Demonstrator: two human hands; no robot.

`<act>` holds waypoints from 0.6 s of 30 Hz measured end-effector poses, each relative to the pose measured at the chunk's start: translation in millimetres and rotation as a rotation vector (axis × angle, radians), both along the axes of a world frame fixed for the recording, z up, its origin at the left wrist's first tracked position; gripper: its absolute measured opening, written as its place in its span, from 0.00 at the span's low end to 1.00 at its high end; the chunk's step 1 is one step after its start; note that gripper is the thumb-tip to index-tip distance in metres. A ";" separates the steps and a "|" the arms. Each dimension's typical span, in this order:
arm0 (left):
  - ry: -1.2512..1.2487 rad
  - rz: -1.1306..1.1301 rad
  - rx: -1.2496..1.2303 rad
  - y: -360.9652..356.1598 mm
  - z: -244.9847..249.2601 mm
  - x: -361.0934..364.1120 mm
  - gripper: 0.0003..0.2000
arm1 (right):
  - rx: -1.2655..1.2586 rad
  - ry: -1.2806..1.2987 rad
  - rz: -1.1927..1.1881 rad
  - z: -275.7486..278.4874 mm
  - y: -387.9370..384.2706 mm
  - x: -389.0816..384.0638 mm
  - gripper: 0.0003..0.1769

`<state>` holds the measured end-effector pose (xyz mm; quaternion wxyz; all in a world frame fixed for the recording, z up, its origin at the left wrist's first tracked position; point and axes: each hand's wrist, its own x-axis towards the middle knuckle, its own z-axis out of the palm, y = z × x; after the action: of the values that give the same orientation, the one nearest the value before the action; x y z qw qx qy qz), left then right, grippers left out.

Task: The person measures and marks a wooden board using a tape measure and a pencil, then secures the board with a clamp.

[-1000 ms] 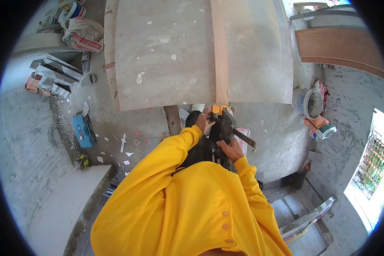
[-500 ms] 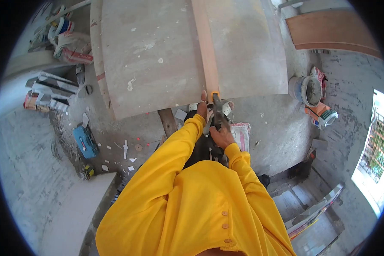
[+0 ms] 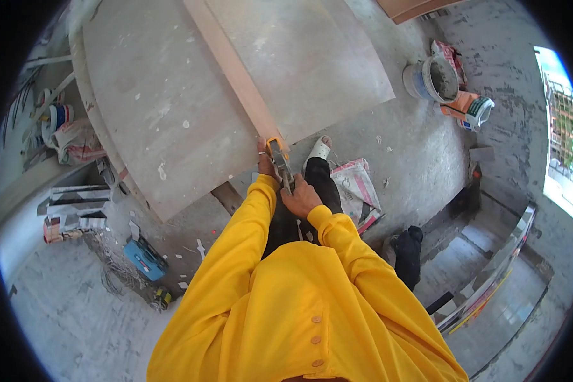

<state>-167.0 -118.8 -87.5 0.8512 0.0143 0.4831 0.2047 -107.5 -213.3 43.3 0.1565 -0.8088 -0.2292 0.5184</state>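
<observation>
A long reddish wooden strip [image 3: 235, 73] lies across a large grey-brown board [image 3: 165, 95]. At the strip's near end, a tool with an orange head and dark handle [image 3: 279, 156] touches the wood. My right hand [image 3: 302, 198] is closed round the lower part of this tool. On the left side of the strip's end is my left hand [image 3: 267, 159], its thumb up along the edge and its fingers mostly hidden below. Both arms wear yellow sleeves.
Buckets [image 3: 440, 79] stand at the right by the wall. A printed sack [image 3: 358, 188] lies near my foot [image 3: 320, 149]. On the left are a blue case [image 3: 145, 260], a tape measure [image 3: 162, 297] and stacked tile pieces [image 3: 76, 207]. Steps lie at lower right.
The view has turned, so the board and strip now slant to the upper left. The orange tool head shows more of its open loop, and my right foot has come into fuller view.
</observation>
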 end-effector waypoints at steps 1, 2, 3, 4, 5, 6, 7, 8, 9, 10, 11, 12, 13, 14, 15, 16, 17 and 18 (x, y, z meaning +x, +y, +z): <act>0.000 0.000 0.022 0.3 1.7 1.5 0.32 | -0.021 0.020 0.042 1.9 1.6 2.1 0.31; 0.000 0.000 0.044 0.7 3.4 3.1 0.31 | -0.040 0.041 0.083 3.1 3.1 3.1 0.29; 0.001 0.000 0.065 0.7 3.9 4.3 0.30 | -0.039 0.044 0.067 1.2 2.3 2.4 0.29; 0.001 -0.004 0.062 2.5 3.9 4.2 0.30 | -0.019 0.035 0.073 -1.2 1.2 1.3 0.28; 0.007 -0.009 0.065 2.0 4.6 3.6 0.30 | -0.002 0.026 0.079 -3.0 -0.2 0.1 0.28; 0.008 -0.010 0.067 1.0 4.2 3.2 0.30 | -0.003 0.027 0.065 -4.0 -1.5 -0.8 0.28; 0.011 -0.014 0.067 1.4 3.7 2.5 0.30 | 0.036 0.032 0.062 -4.9 -2.8 -1.3 0.28; 0.014 -0.019 0.070 1.1 3.3 2.2 0.30 | 0.076 0.035 0.059 -5.8 -3.9 -1.6 0.28; 0.016 -0.022 0.067 1.5 3.1 1.5 0.30 | 0.074 0.035 0.048 -6.3 -3.7 -1.8 0.28; 0.018 -0.028 0.068 1.3 3.0 0.7 0.30 | 0.053 0.056 0.045 -6.9 -3.1 -2.2 0.28; 0.019 -0.030 0.070 1.6 2.5 0.9 0.31 | 0.034 0.079 0.042 -7.6 -2.5 -2.1 0.28; 0.022 -0.035 0.071 1.7 3.1 0.4 0.31 | 0.035 0.082 0.037 -7.7 -2.6 -0.2 0.28; 0.026 -0.036 0.072 2.0 3.7 -0.7 0.31 | 0.045 0.089 0.041 -7.5 -3.0 1.7 0.28; 0.028 -0.038 0.073 2.4 4.4 -1.0 0.31 | 0.058 0.098 0.046 -7.2 -3.2 2.3 0.28; 0.032 -0.040 0.075 3.0 5.0 -1.0 0.31 | 0.062 0.102 0.042 -18.5 -7.0 -0.7 0.28; 0.034 -0.044 0.076 2.9 5.5 -1.6 0.31 | 0.109 0.051 0.158 -31.4 -10.1 -4.1 0.28; 0.035 -0.044 0.079 2.7 6.0 -1.9 0.31 | 0.132 0.025 0.216 -42.8 -15.7 -7.1 0.28; 0.036 -0.045 0.083 2.6 5.7 -2.0 0.31 | 0.156 -0.003 0.273 -38.3 -12.7 -5.8 0.28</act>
<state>-169.0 -116.2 -81.7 0.8454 0.0639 0.4890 0.2052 -113.3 -226.0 5.0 0.1465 -0.7564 -0.3769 0.5142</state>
